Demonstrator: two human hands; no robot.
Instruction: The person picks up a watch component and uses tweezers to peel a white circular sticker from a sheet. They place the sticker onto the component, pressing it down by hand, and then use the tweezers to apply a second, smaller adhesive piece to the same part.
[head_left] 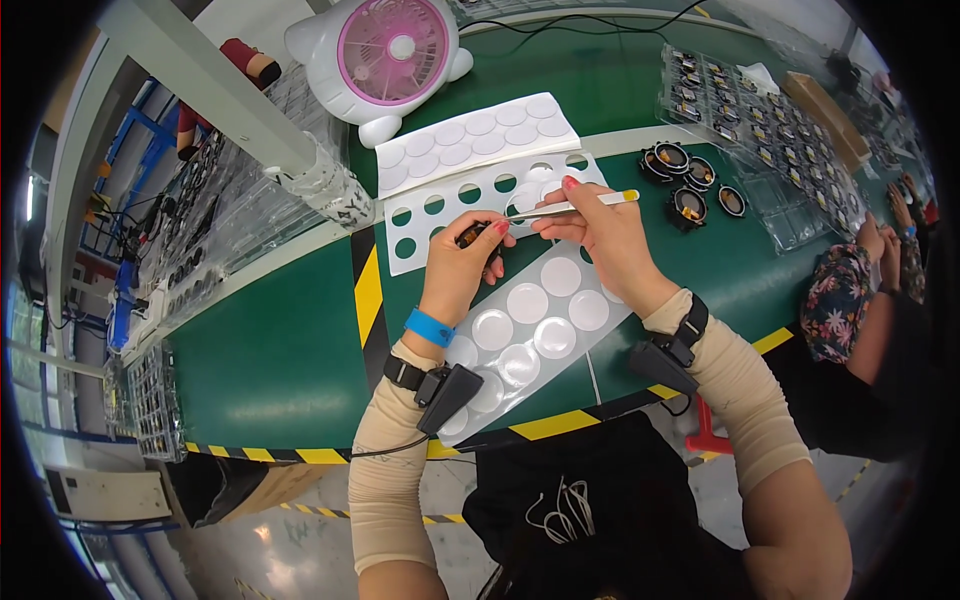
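My left hand (458,268) is closed around a small round black part (468,236), mostly hidden by the fingers. In my right hand (612,242) is a pair of metal tweezers (570,208) with a yellow end, pinched between thumb and fingers. The tweezer tips reach the left fingertips; whether they touch the part, I cannot tell. Below the hands lies a glossy sheet of round white stickers (527,302). Behind them is a white sheet with punched round holes (450,215), and beyond it another sheet of round stickers (470,140).
Several round black parts (688,205) sit in a group to the right on the green table (260,340). Clear plastic trays of small parts (745,115) stand at the far right. A white and pink fan (395,55) is at the back, beside a pale post (215,90). Another person's sleeve (840,300) shows at right.
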